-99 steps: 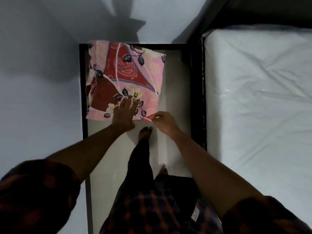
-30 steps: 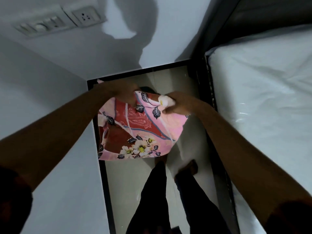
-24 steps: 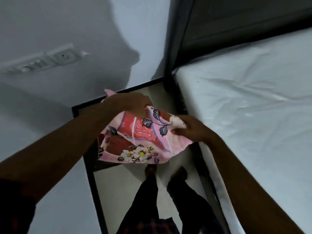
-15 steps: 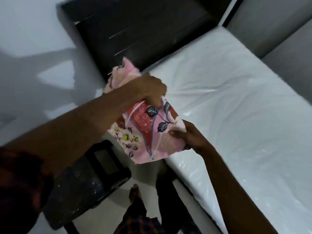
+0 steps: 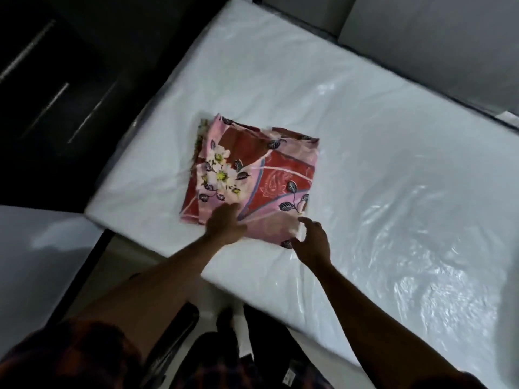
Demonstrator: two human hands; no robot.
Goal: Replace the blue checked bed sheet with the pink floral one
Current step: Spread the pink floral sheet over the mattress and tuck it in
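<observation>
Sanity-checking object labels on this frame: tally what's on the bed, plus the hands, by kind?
Folded pink floral bed sheet: 1
White plastic-covered mattress: 1
Bare hands: 2, the left hand resting on the sheet, the right hand open at its near corner
Blue checked sheet: 0 in view
Total: 4
</observation>
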